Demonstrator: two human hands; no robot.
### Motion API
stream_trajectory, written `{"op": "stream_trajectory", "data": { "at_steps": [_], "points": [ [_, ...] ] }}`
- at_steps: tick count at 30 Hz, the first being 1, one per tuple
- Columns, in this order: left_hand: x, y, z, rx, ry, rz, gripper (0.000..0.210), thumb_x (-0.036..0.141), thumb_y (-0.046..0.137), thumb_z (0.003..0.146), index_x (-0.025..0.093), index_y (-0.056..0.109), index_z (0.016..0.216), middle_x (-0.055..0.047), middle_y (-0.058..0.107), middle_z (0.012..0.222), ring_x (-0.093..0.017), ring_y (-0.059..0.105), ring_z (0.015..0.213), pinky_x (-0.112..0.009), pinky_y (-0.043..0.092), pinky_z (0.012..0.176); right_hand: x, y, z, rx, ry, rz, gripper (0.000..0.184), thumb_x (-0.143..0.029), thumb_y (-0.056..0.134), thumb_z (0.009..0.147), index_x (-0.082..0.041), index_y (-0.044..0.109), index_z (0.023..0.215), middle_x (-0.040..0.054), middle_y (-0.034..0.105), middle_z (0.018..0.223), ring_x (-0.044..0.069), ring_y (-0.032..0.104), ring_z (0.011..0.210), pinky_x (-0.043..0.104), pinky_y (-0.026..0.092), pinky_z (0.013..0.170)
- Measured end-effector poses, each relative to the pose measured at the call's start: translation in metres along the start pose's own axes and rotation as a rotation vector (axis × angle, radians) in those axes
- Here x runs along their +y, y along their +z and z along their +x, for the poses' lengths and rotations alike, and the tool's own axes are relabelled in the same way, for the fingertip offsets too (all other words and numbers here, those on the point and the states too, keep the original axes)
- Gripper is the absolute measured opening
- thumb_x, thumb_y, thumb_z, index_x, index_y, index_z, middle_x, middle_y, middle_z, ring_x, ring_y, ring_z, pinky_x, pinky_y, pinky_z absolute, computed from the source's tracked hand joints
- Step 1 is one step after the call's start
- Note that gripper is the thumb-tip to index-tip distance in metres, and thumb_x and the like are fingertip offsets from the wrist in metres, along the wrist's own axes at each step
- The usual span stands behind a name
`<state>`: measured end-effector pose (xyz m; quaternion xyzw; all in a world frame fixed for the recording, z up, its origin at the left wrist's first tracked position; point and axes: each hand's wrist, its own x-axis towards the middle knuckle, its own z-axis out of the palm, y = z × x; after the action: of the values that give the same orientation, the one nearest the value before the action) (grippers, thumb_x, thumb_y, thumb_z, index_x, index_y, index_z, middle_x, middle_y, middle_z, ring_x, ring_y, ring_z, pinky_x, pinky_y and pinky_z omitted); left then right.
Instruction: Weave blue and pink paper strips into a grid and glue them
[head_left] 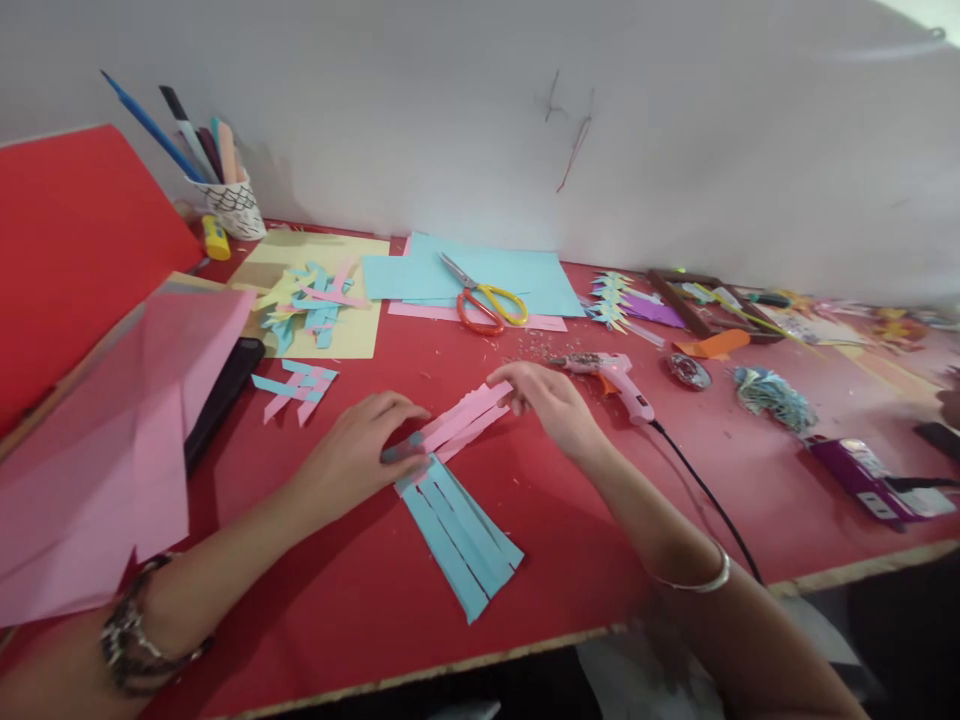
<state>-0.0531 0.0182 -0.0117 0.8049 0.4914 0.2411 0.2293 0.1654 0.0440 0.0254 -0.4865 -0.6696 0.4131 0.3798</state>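
Observation:
Slit pink paper strips (463, 418) cross slit light-blue paper strips (459, 540) near the middle of the red table. Around the crossing, my left hand (367, 440) grips the paper between thumb and fingers, which partly hide it. The fingertips of my right hand (546, 398) are closed on the far right end of the pink strips. The blue strips fan out toward the table's front edge. To the left lies a small woven piece of pink and blue strips (296, 388).
Scissors (480, 295) lie on blue and pink sheets at the back. A pink glue gun (611, 375) with a black cord is right of my right hand. Pink paper (97, 450) covers the left side; a pen cup (234, 205) stands behind. A purple power strip (862, 480) lies right.

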Motion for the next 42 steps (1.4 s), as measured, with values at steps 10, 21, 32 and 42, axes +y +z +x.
{"op": "stream_trajectory", "data": {
  "at_steps": [10,21,32,42],
  "points": [
    [0.001,-0.002,-0.007,-0.151,0.049,-0.028,0.035,0.036,0.059,0.076,0.023,0.05,0.108,-0.004,0.058,0.098,-0.019,0.054,0.089,-0.029,0.043,0.074,0.013,-0.001,-0.001,0.07,-0.201,-0.402,0.008,-0.011,0.053,0.073,-0.016,0.059,0.072,0.0011,0.064,0.071,0.01,0.056,0.063,0.021,0.043,0.061],
    [0.007,-0.005,-0.008,-0.165,0.084,0.051,0.036,0.036,0.061,0.076,0.021,0.051,0.108,-0.004,0.059,0.095,-0.02,0.055,0.088,-0.03,0.043,0.073,0.018,0.001,-0.001,0.01,-0.372,-0.724,0.014,-0.012,0.048,0.082,-0.017,0.059,0.078,0.0047,0.061,0.077,0.014,0.055,0.073,0.024,0.042,0.065],
    [0.006,-0.005,-0.007,-0.173,0.135,0.07,0.03,0.038,0.059,0.078,0.02,0.054,0.1,-0.005,0.059,0.096,-0.02,0.055,0.086,-0.03,0.044,0.073,0.028,-0.001,0.004,-0.148,-0.543,-0.972,0.027,-0.017,0.033,0.091,-0.015,0.058,0.08,0.006,0.054,0.074,0.016,0.045,0.069,0.026,0.037,0.063],
    [0.008,-0.006,-0.007,-0.173,0.127,0.054,0.03,0.04,0.057,0.078,0.02,0.055,0.1,-0.005,0.06,0.097,-0.02,0.056,0.086,-0.031,0.045,0.072,0.03,-0.003,0.007,-0.204,-0.647,-1.05,0.032,-0.018,0.026,0.093,-0.013,0.058,0.087,0.0071,0.055,0.075,0.017,0.043,0.069,0.027,0.037,0.064]
  ]
}}
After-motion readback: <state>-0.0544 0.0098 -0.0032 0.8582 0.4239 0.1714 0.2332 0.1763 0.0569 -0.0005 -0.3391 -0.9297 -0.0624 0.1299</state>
